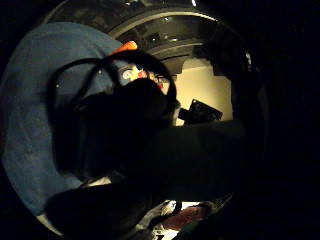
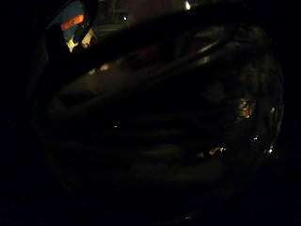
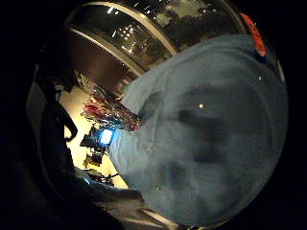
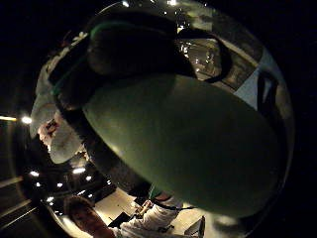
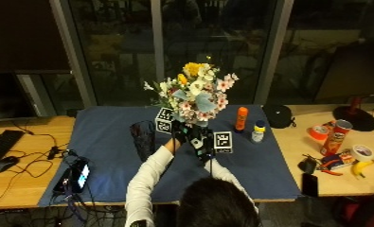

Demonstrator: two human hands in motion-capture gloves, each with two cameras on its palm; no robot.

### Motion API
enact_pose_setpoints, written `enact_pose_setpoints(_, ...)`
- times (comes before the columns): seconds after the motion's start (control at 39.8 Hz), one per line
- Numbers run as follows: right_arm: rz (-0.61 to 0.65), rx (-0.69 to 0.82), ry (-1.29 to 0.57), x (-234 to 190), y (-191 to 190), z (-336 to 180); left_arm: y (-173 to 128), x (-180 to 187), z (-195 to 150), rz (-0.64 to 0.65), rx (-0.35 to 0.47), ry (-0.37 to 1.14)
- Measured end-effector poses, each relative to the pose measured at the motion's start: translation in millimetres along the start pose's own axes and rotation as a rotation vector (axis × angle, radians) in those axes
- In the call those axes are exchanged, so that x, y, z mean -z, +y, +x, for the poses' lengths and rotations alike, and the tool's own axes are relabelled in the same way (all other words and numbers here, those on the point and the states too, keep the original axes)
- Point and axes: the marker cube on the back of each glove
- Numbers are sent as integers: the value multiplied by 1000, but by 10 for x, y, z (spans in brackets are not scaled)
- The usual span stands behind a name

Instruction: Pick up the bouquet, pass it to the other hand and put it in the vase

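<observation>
Above the blue-clothed desk (image 5: 111, 151) the bouquet (image 5: 196, 97) stands upright, both hands clasping its stems, left hand (image 5: 182, 134), right hand (image 5: 202, 142), so the handover seems underway; next, the dark vase (image 5: 142, 139) nearby.

Dark glass vase (image 5: 142, 138) upright on blue cloth (image 5: 111, 151), left of raised mixed-flower bouquet (image 5: 196, 97). Orange glue stick (image 5: 241, 118) and small white bottle (image 5: 257, 132) right of bouquet. Phone (image 5: 79, 174) at cloth's left edge.
</observation>
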Motion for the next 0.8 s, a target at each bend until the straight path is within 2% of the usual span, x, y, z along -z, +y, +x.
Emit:
enact_pose_setpoints(0.08, -66, -56, -47, -4, 35, 69, -26, 86, 33, 6, -22, -13)
enact_pose_setpoints(0.18, -103, 21, -39, 40, 10, 186, -6, 211, 189, 50, -49, -64)
enact_pose_setpoints(0.33, -35, 303, -139, 170, -43, 38, 59, 488, 560, 161, -87, -161)
enact_pose_setpoints(0.48, 17, 120, -8, 380, -19, 131, 103, 859, 958, 333, -137, -246)
enact_pose_setpoints(0.6, 33, -31, 69, 487, 7, 278, 193, 1123, 1277, 445, -147, -287)
enact_pose_setpoints(0.8, 36, -43, 80, 542, -8, 357, 343, 1579, 1551, 536, -159, -319)
